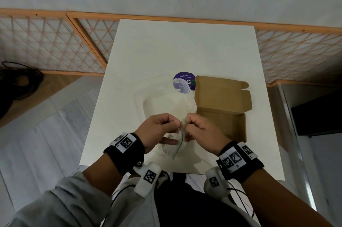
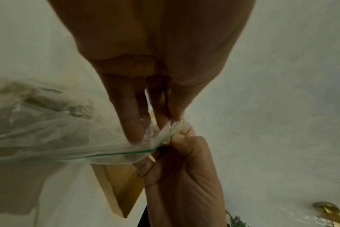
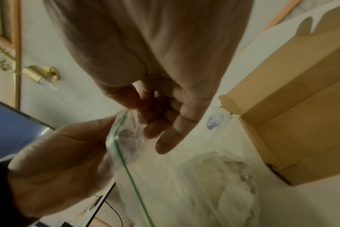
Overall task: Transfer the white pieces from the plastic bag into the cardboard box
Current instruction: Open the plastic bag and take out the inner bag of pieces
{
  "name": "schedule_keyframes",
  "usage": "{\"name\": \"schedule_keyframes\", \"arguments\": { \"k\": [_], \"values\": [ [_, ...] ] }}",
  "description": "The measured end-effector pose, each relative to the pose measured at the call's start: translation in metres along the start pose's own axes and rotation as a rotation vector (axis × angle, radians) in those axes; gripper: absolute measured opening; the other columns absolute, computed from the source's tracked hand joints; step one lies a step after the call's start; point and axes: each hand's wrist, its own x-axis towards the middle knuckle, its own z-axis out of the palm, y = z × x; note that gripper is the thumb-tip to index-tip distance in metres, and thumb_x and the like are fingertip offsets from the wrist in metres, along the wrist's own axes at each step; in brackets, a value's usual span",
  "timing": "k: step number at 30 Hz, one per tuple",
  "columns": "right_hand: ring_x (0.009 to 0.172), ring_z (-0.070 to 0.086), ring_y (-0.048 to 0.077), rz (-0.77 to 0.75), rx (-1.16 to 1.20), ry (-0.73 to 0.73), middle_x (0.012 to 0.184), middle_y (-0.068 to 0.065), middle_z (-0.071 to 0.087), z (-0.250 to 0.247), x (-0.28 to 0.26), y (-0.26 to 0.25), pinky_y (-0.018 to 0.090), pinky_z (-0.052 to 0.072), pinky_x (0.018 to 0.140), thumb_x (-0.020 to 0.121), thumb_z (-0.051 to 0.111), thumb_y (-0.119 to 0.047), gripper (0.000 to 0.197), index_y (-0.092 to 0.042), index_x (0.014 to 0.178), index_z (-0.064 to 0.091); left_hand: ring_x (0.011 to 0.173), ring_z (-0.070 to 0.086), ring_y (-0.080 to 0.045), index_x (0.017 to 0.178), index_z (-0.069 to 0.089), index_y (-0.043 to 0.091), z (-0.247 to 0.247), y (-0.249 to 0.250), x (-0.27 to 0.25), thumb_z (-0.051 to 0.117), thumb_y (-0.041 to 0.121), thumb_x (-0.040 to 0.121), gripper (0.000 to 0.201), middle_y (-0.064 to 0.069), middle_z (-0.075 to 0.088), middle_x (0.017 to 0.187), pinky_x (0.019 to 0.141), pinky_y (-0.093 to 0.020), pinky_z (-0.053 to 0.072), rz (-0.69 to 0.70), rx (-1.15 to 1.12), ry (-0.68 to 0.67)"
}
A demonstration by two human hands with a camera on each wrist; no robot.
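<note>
A clear plastic zip bag (image 1: 178, 142) with a green seal line hangs between both hands over the table's near part. My left hand (image 1: 174, 125) pinches the bag's top edge from the left, and my right hand (image 1: 187, 121) pinches it from the right. In the left wrist view my fingertips (image 2: 161, 121) meet the right hand (image 2: 184, 161) at the bag's mouth (image 2: 161, 138). Pale white pieces (image 3: 213, 169) lie bunched inside the bag (image 3: 145, 176). The open cardboard box (image 1: 222, 108) sits just right of my hands; its inside looks bare.
A clear plastic container (image 1: 166, 101) lies on the white table (image 1: 166, 51) behind my hands, partly over a round purple sticker (image 1: 185, 81). The box's lid flap (image 1: 222, 88) lies open toward the back. A wooden lattice screen (image 1: 46, 45) runs behind the table.
</note>
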Motion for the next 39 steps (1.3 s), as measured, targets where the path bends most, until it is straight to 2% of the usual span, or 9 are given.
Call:
{"name": "schedule_keyframes", "arguments": {
  "k": [4, 9, 14, 19, 23, 27, 33, 36, 39],
  "values": [
    [0.072, 0.064, 0.015, 0.002, -0.065, 0.013, 0.075, 0.004, 0.062, -0.009, 0.001, 0.001, 0.034, 0.057, 0.068, 0.100, 0.051, -0.005, 0.020, -0.007, 0.080, 0.051, 0.081, 0.064, -0.014, 0.094, 0.059, 0.006, 0.005, 0.003, 0.004, 0.052, 0.015, 0.108, 0.018, -0.005, 0.066, 0.085, 0.079, -0.043, 0.065, 0.004, 0.135, 0.100],
    [0.066, 0.061, 0.008, -0.021, -0.094, 0.092, 0.075, 0.003, 0.063, -0.017, 0.004, -0.002, 0.032, 0.052, 0.064, 0.099, 0.057, -0.009, 0.015, -0.005, 0.085, 0.056, 0.082, 0.065, -0.010, 0.099, 0.059, 0.013, 0.004, 0.014, 0.007, 0.047, 0.022, 0.108, 0.018, 0.007, 0.071, 0.090, 0.074, -0.026, 0.052, 0.257, 0.810, 0.220],
    [0.075, 0.067, 0.014, 0.044, 0.032, 0.120, 0.092, 0.010, 0.070, -0.004, 0.006, -0.014, 0.036, 0.062, 0.064, 0.101, 0.065, -0.041, 0.036, -0.006, 0.099, 0.058, 0.084, 0.068, -0.023, 0.093, 0.060, 0.014, 0.013, 0.027, 0.019, 0.052, 0.019, 0.102, 0.013, -0.001, 0.071, 0.088, 0.080, -0.040, 0.057, 0.266, 0.786, 0.182],
    [0.074, 0.070, 0.030, 0.091, -0.116, 0.184, 0.088, 0.018, 0.070, -0.004, 0.010, -0.010, 0.054, 0.061, 0.070, 0.100, 0.060, -0.027, 0.027, -0.002, 0.090, 0.055, 0.090, 0.067, -0.026, 0.098, 0.054, 0.015, 0.012, 0.031, 0.027, 0.046, 0.021, 0.108, 0.014, -0.003, 0.066, 0.092, 0.081, -0.037, 0.053, 0.226, 0.814, 0.116],
    [0.070, 0.056, 0.021, 0.161, -0.350, 0.083, 0.085, 0.011, 0.065, -0.020, 0.001, -0.007, 0.056, 0.059, 0.074, 0.088, 0.066, -0.029, 0.022, -0.013, 0.091, 0.053, 0.090, 0.062, -0.025, 0.106, 0.053, 0.014, 0.004, 0.041, 0.032, 0.043, 0.023, 0.108, 0.014, -0.002, 0.065, 0.095, 0.081, -0.036, 0.051, 0.233, 0.993, -0.001],
    [0.070, 0.056, 0.022, 0.146, -0.502, -0.012, 0.084, 0.007, 0.060, -0.023, -0.006, -0.014, 0.056, 0.057, 0.074, 0.092, 0.064, -0.029, 0.020, -0.016, 0.092, 0.049, 0.091, 0.061, -0.026, 0.110, 0.054, 0.014, 0.003, 0.057, 0.038, 0.042, 0.026, 0.109, 0.016, -0.006, 0.067, 0.099, 0.081, -0.037, 0.048, 0.301, 1.111, 0.023],
    [0.079, 0.057, 0.011, -0.058, -0.532, 0.167, 0.097, -0.007, 0.057, -0.019, 0.001, -0.029, 0.036, 0.051, 0.066, 0.091, 0.063, -0.036, 0.022, -0.024, 0.104, 0.050, 0.086, 0.062, -0.021, 0.102, 0.055, 0.020, 0.018, 0.056, 0.038, 0.047, 0.028, 0.107, 0.013, 0.002, 0.068, 0.092, 0.080, -0.039, 0.051, 0.341, 1.094, -0.092],
    [0.066, 0.050, 0.017, -0.034, -0.479, 0.170, 0.077, 0.000, 0.056, -0.023, 0.004, -0.033, 0.048, 0.053, 0.065, 0.098, 0.059, -0.025, 0.017, -0.015, 0.089, 0.048, 0.096, 0.065, -0.018, 0.106, 0.056, 0.023, 0.017, 0.056, 0.029, 0.053, 0.023, 0.097, 0.010, 0.003, 0.070, 0.100, 0.089, -0.037, 0.054, 0.368, 0.952, -0.076],
    [0.059, 0.055, 0.021, 0.080, -0.343, 0.183, 0.075, 0.019, 0.058, -0.026, 0.005, -0.034, 0.049, 0.056, 0.055, 0.097, 0.055, -0.024, 0.025, -0.007, 0.083, 0.044, 0.105, 0.060, -0.011, 0.110, 0.053, 0.025, 0.018, 0.050, 0.017, 0.062, 0.036, 0.080, 0.033, 0.009, 0.062, 0.109, 0.092, -0.028, 0.052, 0.364, 0.956, -0.049]
  ]
}}
